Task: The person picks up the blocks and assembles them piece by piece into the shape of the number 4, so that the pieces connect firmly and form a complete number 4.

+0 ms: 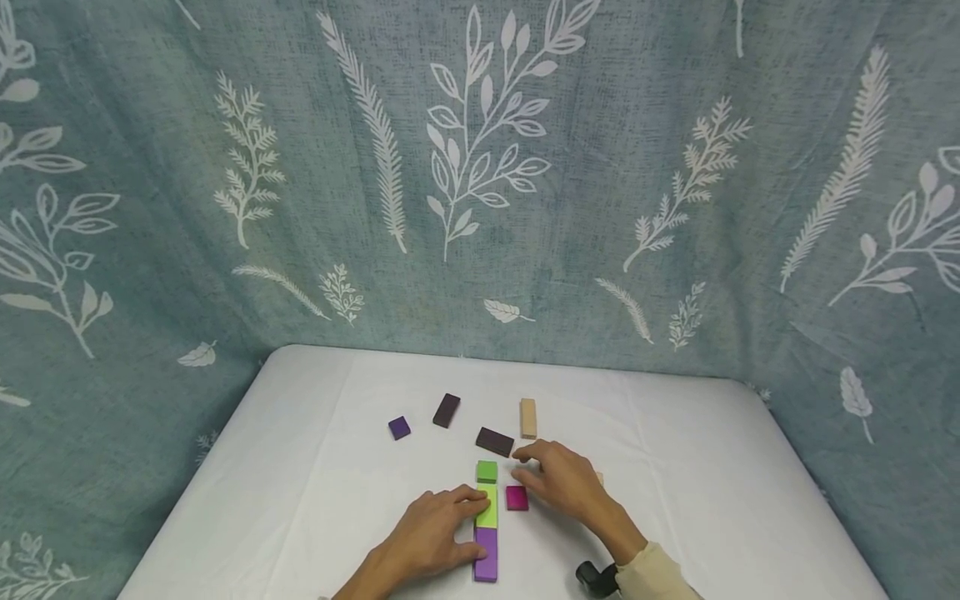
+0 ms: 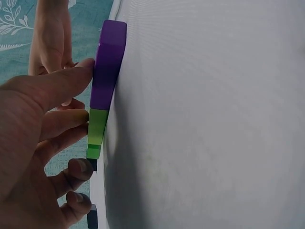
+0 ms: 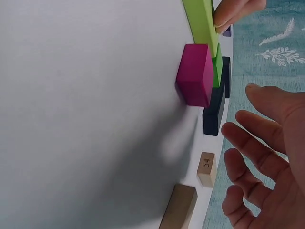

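Observation:
A purple block (image 1: 486,562) (image 2: 108,62), a lime block (image 1: 489,515) (image 3: 200,24) and a small green block (image 1: 487,472) (image 2: 93,151) form a line on the white cloth. My left hand (image 1: 431,533) (image 2: 24,124) lies along its left side, thumb touching the purple block, fingertips at the lime one. To the right stands a magenta block (image 1: 517,498) (image 3: 194,74). Just beyond it my right hand (image 1: 562,479) (image 3: 271,143) hovers with fingers spread and slightly bent, holding nothing, near a dark block (image 1: 495,442) (image 3: 214,112).
Farther back lie another dark block (image 1: 447,411), a small dark purple block (image 1: 400,427) and a wooden block (image 1: 528,418). A second wooden block (image 3: 178,207) is mostly hidden by my right hand in the head view. A black object (image 1: 596,578) is at my right sleeve.

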`<state>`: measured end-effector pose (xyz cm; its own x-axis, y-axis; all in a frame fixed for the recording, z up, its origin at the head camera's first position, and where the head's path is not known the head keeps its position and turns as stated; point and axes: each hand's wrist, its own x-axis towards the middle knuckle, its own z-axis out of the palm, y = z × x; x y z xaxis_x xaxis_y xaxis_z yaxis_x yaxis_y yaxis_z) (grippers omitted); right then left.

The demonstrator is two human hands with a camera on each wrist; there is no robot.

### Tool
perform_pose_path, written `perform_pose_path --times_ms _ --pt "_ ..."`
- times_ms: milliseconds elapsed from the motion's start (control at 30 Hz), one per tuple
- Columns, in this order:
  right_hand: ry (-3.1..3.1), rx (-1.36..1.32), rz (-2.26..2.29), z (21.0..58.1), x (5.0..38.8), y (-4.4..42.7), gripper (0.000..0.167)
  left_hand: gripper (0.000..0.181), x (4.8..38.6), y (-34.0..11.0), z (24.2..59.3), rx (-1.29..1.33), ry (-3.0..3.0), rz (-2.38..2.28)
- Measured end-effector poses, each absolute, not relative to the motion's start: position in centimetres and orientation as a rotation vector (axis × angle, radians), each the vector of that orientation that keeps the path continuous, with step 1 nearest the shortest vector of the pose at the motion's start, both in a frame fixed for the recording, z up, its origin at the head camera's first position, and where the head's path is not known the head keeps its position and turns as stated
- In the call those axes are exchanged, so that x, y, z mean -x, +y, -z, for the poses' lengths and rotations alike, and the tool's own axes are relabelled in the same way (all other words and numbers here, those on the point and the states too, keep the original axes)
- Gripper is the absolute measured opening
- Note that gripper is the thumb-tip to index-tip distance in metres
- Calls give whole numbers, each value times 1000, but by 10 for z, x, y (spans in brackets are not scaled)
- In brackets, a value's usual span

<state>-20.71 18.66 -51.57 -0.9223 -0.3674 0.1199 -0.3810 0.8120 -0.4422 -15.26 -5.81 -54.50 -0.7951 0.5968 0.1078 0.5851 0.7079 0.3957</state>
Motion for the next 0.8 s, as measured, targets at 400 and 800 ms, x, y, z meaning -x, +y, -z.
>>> perform_pose_path --times_ms 400,800 --pt "-2962 -569 -749 524 196 201 23 64 153 -58 547 -1010 2892 -651" --pt "-2963 -478 -752 522 180 221 24 62 151 -58 540 -1033 2888 -652"
